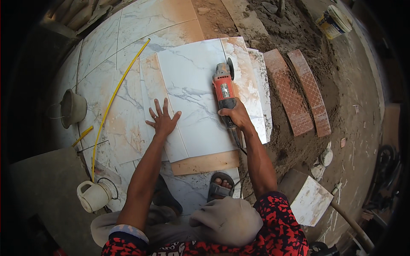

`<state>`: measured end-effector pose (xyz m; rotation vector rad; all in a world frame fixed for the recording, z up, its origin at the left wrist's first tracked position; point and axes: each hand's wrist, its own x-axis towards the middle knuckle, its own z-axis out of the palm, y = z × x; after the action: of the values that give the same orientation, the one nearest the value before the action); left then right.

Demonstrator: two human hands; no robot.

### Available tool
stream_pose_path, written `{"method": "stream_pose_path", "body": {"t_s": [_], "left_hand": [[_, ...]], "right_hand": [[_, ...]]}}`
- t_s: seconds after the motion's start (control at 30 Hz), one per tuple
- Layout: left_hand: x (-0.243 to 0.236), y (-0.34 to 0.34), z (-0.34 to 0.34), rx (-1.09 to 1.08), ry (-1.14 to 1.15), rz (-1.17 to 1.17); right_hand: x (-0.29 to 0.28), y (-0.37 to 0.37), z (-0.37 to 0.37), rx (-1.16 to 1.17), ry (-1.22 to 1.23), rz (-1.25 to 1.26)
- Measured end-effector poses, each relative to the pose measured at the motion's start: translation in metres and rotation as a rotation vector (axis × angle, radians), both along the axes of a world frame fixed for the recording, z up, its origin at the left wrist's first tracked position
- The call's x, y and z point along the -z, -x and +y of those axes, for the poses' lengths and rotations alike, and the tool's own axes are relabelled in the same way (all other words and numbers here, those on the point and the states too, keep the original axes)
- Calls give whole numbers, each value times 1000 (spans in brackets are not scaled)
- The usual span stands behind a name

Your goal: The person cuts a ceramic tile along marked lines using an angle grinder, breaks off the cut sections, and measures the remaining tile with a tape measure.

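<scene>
A large white marble-patterned tile [194, 115] lies in front of me on top of other tiles. My left hand [163, 121] presses down near its left side, fingers spread, holding nothing. In my right hand [237, 113] is a red and black angle grinder [224, 87], gripped round its dark rear body. The grinder's disc [230, 68] stands on edge at the tool's right, by a line on the tile's right side. Whether the disc touches the tile or spins, I cannot tell. A dark cord [237, 140] trails from the grinder towards my right forearm.
A wooden board [206, 163] juts from under the tile's near edge. Left lie a yellow tape measure strip [114, 94], a bucket [73, 109] and a cream jug [92, 197]. Right are two reddish patterned strips [311, 91], soil, a white tile piece [311, 200] and a paint bucket [334, 22].
</scene>
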<state>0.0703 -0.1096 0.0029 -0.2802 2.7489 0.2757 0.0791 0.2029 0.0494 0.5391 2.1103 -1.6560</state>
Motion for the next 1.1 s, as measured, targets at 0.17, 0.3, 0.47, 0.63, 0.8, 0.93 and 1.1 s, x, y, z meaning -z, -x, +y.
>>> {"method": "stream_pose_path", "body": {"t_s": [0.17, 0.3, 0.47, 0.63, 0.8, 0.93, 1.1], "left_hand": [[-2, 1, 1, -6, 2, -14], [-2, 1, 0, -4, 9, -17], [-3, 1, 0, -9, -20, -26], [-3, 1, 1, -10, -32, -35], [-1, 0, -3, -5, -31, -19], [-1, 1, 0, -8, -28, -39], [-2, 1, 0, -12, -32, -36]], "right_hand": [[-3, -1, 0, -9, -23, -15], [-11, 4, 1, -23, 57, -61], [-5, -6, 0, -2, 6, -30], [0, -11, 0, -4, -40, -11], [-11, -7, -1, -7, -4, -27], [-8, -8, 0, -6, 28, -24], [-7, -18, -1, 0, -36, -10]]}}
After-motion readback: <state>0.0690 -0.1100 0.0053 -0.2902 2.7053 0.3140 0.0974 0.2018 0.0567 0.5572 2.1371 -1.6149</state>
